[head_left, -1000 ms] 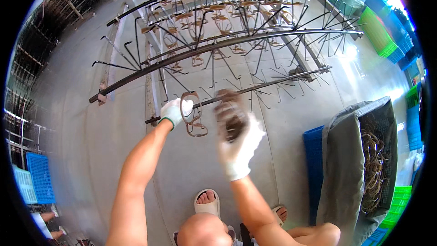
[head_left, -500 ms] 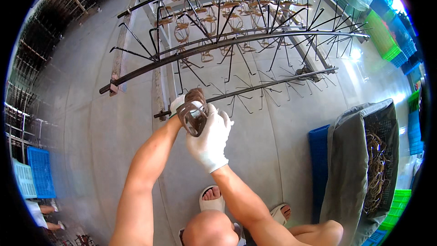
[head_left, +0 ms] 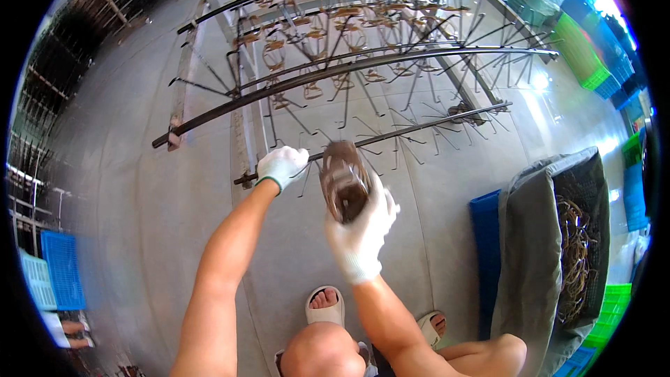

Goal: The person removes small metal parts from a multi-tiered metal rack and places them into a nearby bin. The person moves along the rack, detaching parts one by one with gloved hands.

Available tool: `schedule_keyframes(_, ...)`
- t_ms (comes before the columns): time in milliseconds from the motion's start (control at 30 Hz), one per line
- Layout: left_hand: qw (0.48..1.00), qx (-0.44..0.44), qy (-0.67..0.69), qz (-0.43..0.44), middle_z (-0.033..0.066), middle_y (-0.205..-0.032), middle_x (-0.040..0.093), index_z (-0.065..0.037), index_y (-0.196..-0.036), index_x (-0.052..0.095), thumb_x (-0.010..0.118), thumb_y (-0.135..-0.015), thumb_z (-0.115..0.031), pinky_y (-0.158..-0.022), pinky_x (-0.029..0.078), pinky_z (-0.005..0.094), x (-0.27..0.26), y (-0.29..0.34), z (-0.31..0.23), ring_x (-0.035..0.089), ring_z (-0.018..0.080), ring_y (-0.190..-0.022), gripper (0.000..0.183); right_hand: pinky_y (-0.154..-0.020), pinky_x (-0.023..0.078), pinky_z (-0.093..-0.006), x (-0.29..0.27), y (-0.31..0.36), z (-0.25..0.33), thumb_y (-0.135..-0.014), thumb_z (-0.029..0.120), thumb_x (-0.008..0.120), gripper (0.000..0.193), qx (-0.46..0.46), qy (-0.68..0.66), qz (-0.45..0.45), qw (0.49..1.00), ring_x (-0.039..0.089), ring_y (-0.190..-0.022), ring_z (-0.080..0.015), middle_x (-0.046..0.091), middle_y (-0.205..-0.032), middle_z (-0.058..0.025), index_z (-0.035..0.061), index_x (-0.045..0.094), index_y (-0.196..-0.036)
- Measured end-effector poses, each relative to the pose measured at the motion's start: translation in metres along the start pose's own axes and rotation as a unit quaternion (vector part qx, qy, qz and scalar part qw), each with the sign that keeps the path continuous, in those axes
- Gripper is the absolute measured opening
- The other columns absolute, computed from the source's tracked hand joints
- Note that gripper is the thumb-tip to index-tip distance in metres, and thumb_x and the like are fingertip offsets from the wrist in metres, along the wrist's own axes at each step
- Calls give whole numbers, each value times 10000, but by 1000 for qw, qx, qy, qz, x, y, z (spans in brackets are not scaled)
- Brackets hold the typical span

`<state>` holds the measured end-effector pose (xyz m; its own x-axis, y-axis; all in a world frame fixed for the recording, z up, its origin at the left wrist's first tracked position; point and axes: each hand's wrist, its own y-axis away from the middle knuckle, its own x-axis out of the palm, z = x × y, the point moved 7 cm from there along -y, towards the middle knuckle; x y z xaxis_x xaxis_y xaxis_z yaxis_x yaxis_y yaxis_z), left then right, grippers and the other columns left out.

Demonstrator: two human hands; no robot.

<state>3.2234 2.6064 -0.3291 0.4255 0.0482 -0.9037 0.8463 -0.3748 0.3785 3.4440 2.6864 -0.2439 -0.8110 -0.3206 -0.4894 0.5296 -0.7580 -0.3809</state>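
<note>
- At far left, a blue basket (head_left: 63,270) stands well apart from the hands; the grey floor (head_left: 157,237) between gives wide open room.
- The upper black bar (head_left: 209,114) has its left end beyond the left hand (head_left: 283,164), with thin hooks sticking out.
- The left hand is gloved, near the end of the lower black bar (head_left: 433,124). Its fingers are curled in; I cannot tell if they hold anything.
- Right of it, the brown glasses frames (head_left: 342,167) are stacked and blurred, in front of the lower bar, not clearly on any hook.
- The right hand (head_left: 359,234) has its fingers closed around the lower part of this stack.
- I judge the step in hand to be handling the frames before the hooks. A move here calls for a firm hold on the stack and care with the hook tips.
- At right, the rim of the grey cloth bin (head_left: 527,251) limits the side, but bare floor lies between it and the right hand.
</note>
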Motion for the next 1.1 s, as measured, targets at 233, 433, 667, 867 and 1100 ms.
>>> schedule_keyframes(233,981,148,-125,-14,288,-884,654,-59,-997,629,376,-954,-392,-775,491,568,13,-10,8,630,485,-879,420,-708,533,-282,-242,-46,-48,-807,70,674,550,72,-276,-215,934,609,-860,-159,605,-1028,-104,-8,475,-1314)
schedule_keyframes(433,989,111,-5,-94,283,-819,642,1,-769,663,353,-969,-544,-780,457,559,8,-7,16,616,482,-840,658,-987,415,-377,-500,-131,-155,-750,271,714,657,113,385,-297,867,573,-1080,-309,611,-1181,-187,-29,504,-1296)
schedule_keyframes(667,871,236,140,-406,141,-892,595,-36,-930,577,620,-885,-162,-768,455,430,-9,82,38,567,349,-859,140,-862,481,-322,-365,-182,-94,-848,219,632,366,-12,264,-167,950,631,-961,-237,669,-1036,-165,17,645,-1154)
schedule_keyframes(867,867,26,493,-70,71,-977,638,-68,-970,633,598,-927,-206,-806,467,389,85,72,93,593,240,-923,149,-501,403,-283,-153,-189,-273,-876,120,507,140,355,-240,14,903,476,-548,-127,506,-662,-28,65,571,-764)
schedule_keyframes(1100,543,-134,828,-34,-6,-1040,611,-128,-1052,605,610,-901,-386,-853,415,352,97,40,77,552,176,-978,299,-1113,286,-456,-71,-268,-367,-914,624,457,753,486,-303,-106,813,374,-1336,-326,417,-1482,-165,66,424,-1419)
